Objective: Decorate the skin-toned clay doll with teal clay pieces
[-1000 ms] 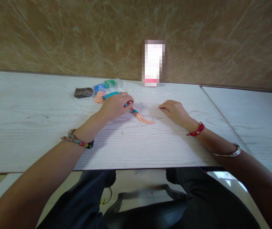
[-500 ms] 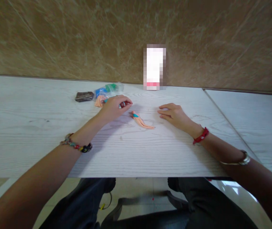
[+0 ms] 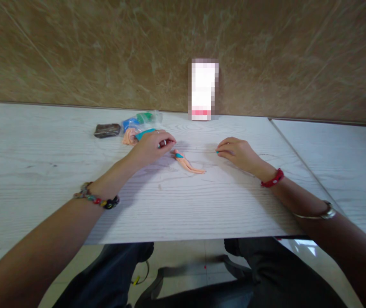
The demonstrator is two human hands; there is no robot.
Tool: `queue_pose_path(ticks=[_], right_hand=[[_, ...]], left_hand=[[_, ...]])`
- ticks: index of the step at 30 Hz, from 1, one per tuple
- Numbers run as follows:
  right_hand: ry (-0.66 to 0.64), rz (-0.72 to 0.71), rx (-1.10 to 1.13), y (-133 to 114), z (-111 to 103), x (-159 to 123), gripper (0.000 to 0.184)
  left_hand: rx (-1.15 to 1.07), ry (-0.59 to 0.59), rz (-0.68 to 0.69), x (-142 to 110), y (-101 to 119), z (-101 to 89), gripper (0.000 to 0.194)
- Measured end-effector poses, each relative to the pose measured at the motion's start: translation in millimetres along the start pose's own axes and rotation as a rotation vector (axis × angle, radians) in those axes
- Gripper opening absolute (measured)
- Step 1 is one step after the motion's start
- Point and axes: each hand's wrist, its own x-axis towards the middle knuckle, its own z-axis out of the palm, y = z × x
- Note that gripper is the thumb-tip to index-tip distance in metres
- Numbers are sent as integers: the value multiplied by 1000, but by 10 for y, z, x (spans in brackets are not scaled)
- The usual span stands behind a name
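Note:
A small peach modelling-clay figure (image 3: 188,166), with long tapering legs and a turquoise patch near its upper end, lies on the white table. My left hand (image 3: 153,145) hovers just behind and left of its upper end, thumb and fingers pinched together; whatever is between the tips is hidden. To the right of the figure, my right hand (image 3: 240,152) rests near the tabletop, its fingertips closed on a tiny piece of turquoise clay (image 3: 217,152). Behind my left hand, partly covered by it, is a turquoise packet of clay (image 3: 145,133).
Beyond my left hand sit a dark brown clay block (image 3: 107,130) in wrapping, peach clay (image 3: 129,137), a blue clay packet (image 3: 130,124) and a green clay packet (image 3: 145,117). A blurred-out phone-like rectangle (image 3: 203,90) leans against the marbled wall. A seam crosses the table (image 3: 183,209) at right.
My right fingers have closed together, and a turquoise bit now shows at their tips. The left hand stays pinched near the figure. The whole view has shifted slightly.

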Motion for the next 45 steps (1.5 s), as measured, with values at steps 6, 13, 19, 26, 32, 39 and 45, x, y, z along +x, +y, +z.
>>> queue_pose_path(ticks=[6,13,19,26,32,39,45], right_hand=[[23,4,-67,-43,71,60,18],[-52,-26,-89,-63,90,20,24],[-154,-83,-191,-94,55,-69,37],[-242,-134,-247,-134,2,-128,48],[-371,-37,-283,-169,-48,-139,61],[-445,-106,-208,-82,-65,-133,61],[-295,-71,-105,-53,-54,-67,49]], left_hand=[[19,-10,-18,-13,5,-6,23],[52,-17,-24,-21,0,-14,22],[55,-17,5,-22,-6,-10,23],[61,-24,29,-24,-21,4,23],[63,-23,74,-20,-41,19,23],[59,-21,89,-18,-67,36,23],[70,-2,79,-22,-82,36,23]])
